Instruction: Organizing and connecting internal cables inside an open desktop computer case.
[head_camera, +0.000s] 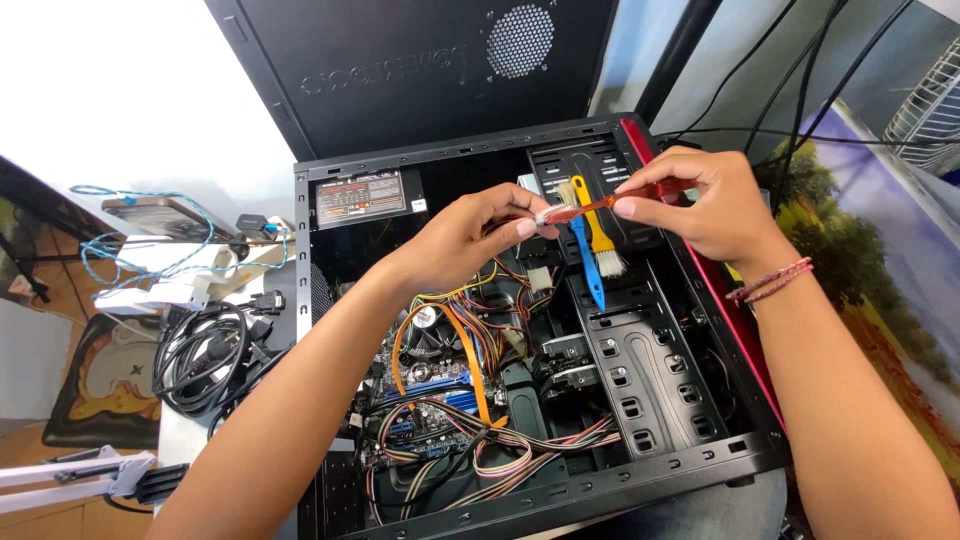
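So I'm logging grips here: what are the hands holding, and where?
A red brush: right hand pinches its handle, left hand fingertips grip the bristle end.

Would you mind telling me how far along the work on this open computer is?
Done: the computer case lies open. In hand: left hand and right hand hold a red brush between them; yellow brush and blue brush rest inside. Left: tangled cables remain.

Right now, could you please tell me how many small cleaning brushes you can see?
3: a red brush held between the left hand and right hand, and a blue brush and a yellow brush lying on the drive bay. Cables could hide others.
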